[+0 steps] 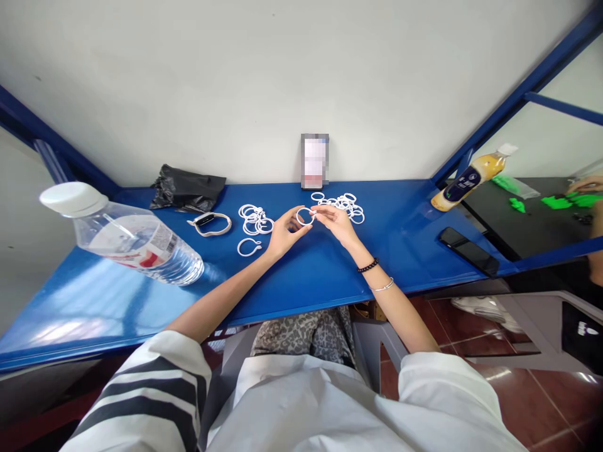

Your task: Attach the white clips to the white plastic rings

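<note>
A white plastic ring (305, 225) is held up between my two hands over the blue table. My left hand (284, 235) grips its left side, thumb below and fingers above. The fingertips of my right hand (340, 226) pinch its right edge, where a small clasp seems to be, too small to make out. Left of my left hand lies a pile of similar white rings (255, 218), with one separate open ring (240, 247) in front of it. Another pile of white rings (349, 202) lies just behind my right hand, which partly hides it.
A large water bottle (141, 242), a watch (214, 233) and a black plastic bag (188, 190) stand left on the blue table (301, 276). A phone (315, 164) leans against the wall. Right are a drink bottle (471, 179), a dark phone (468, 251) and another person's hand (586, 183) near green pieces.
</note>
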### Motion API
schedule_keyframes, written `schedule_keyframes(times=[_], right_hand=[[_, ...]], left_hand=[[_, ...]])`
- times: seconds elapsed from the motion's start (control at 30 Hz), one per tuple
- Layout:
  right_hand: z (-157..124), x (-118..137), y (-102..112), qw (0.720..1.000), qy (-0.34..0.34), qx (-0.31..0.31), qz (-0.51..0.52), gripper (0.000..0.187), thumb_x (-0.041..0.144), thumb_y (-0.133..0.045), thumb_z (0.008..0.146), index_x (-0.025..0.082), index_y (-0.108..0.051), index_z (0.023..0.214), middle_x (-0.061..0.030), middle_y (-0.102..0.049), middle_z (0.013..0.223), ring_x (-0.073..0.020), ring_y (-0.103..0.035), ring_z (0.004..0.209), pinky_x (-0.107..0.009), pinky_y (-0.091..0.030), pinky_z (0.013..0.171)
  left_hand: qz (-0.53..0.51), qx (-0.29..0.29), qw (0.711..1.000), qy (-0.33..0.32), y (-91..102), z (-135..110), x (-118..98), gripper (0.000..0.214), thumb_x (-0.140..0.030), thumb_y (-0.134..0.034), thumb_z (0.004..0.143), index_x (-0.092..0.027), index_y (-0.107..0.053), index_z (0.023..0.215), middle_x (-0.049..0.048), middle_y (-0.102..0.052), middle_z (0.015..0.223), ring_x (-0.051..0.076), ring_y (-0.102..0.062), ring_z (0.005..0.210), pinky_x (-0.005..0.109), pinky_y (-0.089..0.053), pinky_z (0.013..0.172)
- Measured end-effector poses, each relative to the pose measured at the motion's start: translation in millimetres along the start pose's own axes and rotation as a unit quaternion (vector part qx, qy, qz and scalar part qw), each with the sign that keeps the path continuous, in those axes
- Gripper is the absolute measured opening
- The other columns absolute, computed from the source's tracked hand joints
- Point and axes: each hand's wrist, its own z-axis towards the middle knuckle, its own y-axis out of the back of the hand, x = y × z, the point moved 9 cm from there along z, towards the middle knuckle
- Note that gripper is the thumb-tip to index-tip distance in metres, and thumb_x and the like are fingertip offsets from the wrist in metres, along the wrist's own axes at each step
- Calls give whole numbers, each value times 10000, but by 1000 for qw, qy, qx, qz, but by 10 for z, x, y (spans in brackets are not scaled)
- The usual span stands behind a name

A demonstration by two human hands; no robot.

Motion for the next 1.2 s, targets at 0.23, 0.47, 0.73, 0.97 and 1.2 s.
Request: schedule_keyframes(times=[0.23,0.47,0.73,0.97,1.2], right_hand=[[8,6,12,1000,-7,-5,6,353,442,-778,693,204,-730,949,-72,-749,1013,-235,-690,1008,-411,-506,988],[2,26,19,1000,3,-13,0,316,423,-780,695,204,-737,918,-69,-747,993,-231,-691,981,-401,-518,961],[1,12,-4,1000,6,-12,-10,281,409,-786,684,205,-739,871,-57,-750,938,-220,-700,915,-381,-542,909],[2,-2,23,1000,8,-21,-19,240,390,-772,699,206,-738,848,-52,-746,907,-212,-697,883,-359,-543,865],[3,13,11,999,19,-18,-43,262,423,-744,728,197,-734,859,-56,-739,906,-207,-686,877,-360,-528,865]], left_hand=[[20,4,999,-27,-4,-2,-31,563,-365,-746,750,-169,-573,1249,36,-607,859,119,-592,678,215,-509,590],[35,3,999,-24,0,4,3,555,-368,-739,757,-186,-567,1252,44,-614,885,123,-594,684,209,-503,572],[46,15,998,-30,-25,-12,-46,497,-360,-703,786,-191,-546,1227,23,-606,854,102,-569,630,202,-490,564],[71,33,995,-55,-69,-25,-87,507,-359,-696,793,-179,-528,1236,2,-599,802,76,-516,537,205,-487,542],[76,28,995,-61,-66,-34,-111,483,-340,-687,797,-177,-532,1224,-7,-595,778,68,-501,525,194,-474,533]])
